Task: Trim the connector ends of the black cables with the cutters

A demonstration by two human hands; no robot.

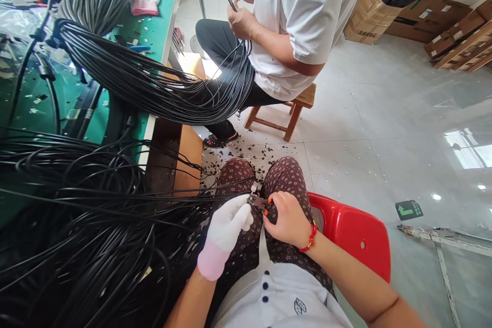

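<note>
My left hand [229,224], in a white glove with a pink cuff, is closed on the end of a thin black cable [184,196] that runs off to the left over my lap. My bare right hand [287,219], with a red string bracelet at the wrist, grips small cutting pliers [258,200] with orange-tipped handles. The plier jaws meet the cable end just above my left fingers. I sit on a red plastic chair [355,233].
A large mass of black cables [77,225] fills the left side and drapes from a green-topped bench [154,31]. Another person [292,15] sits ahead on a wooden stool [292,107], holding cables. Black offcuts litter the tiled floor. Cardboard boxes [388,15] stand at the back right.
</note>
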